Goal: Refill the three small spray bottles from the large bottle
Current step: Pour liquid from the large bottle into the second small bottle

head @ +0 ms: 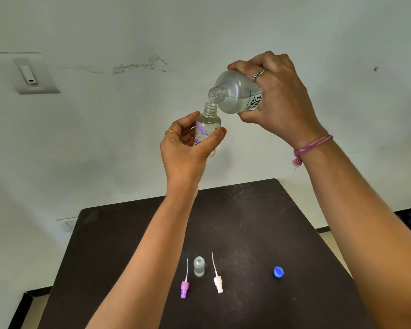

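Nearest on the dark surface lie two loose spray heads with dip tubes, a purple one and a pale pink one. Between them stands a small clear bottle, open at the neck, with liquid showing in its lower part; how full it is I cannot tell. Off to the right lies a blue cap, probably the large bottle's.

Further off, held up in the air in front of the wall, the left hand grips a small flowered bottle, thumb and fingers curled round its body, neck up and open. The right hand is wrapped round the large bottle, tipped so its mouth sits just above the small neck, with liquid apparently running in.

Judging by this, the pour into the flowered bottle is under way; liquid shows high in its body. Only two small bottles and two spray heads are in view, so the third is unaccounted for. No spray head is back on yet, and the large bottle is uncapped.
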Demonstrator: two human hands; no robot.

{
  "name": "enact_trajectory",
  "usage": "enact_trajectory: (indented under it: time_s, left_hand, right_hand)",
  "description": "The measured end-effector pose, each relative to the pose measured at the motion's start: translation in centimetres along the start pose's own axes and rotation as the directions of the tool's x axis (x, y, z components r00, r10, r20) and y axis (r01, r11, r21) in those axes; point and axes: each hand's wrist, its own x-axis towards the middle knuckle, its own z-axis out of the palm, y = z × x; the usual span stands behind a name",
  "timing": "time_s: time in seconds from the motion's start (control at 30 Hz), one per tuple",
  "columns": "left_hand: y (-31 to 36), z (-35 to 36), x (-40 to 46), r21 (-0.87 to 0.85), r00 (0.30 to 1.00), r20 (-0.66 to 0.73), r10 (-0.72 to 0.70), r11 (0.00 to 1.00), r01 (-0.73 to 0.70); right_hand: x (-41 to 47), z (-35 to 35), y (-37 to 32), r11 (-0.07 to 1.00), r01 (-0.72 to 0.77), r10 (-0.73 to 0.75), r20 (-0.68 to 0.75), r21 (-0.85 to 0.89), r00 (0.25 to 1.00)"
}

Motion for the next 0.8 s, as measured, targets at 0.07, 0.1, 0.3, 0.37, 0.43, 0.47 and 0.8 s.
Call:
enact_trajectory:
  time_s: [0.07,0.1,0.3,0.37,0.43,0.47,0.8]
  left_hand:
    - [0.02,0.0,-0.02,-0.002,1.0,-0.001,-0.002,1.0,0.002]
    - [0.01,0.01,-0.01,-0.002,1.0,-0.002,-0.003,1.0,0.003]
    - [0.03,0.05,-0.13,0.007,1.0,-0.003,0.003,1.0,-0.003]
    - [0.03,0.05,-0.15,0.012,1.0,-0.004,0.004,1.0,-0.004]
    - [-0.03,0.05,-0.12,0.022,1.0,-0.006,0.005,1.0,-0.005]
    - [-0.04,0.05,-0.13,0.025,1.0,-0.005,0.007,1.0,-0.007]
    - [-0.09,0.01,-0.08,0.022,1.0,-0.001,0.012,1.0,-0.012]
  right_hand:
    - [-0.02,-0.01,-0.02,1.0,0.0,0.0,-0.001,-0.001,1.0]
    - [-0.02,-0.01,-0.03,1.0,-0.001,0.001,0.0,-0.002,1.0]
    - [-0.01,-0.18,-0.06,1.0,0.007,-0.007,0.0,-0.005,1.0]
    - [-0.02,-0.19,-0.1,1.0,0.01,-0.01,0.002,-0.012,1.0]
    - [-0.01,-0.22,-0.11,1.0,0.011,-0.011,0.002,-0.014,1.0]
    - [0.0,-0.26,-0.11,1.0,0.01,-0.01,0.0,-0.012,1.0]
    - [-0.01,-0.15,-0.11,1.0,0.009,-0.009,-0.002,-0.002,1.0]
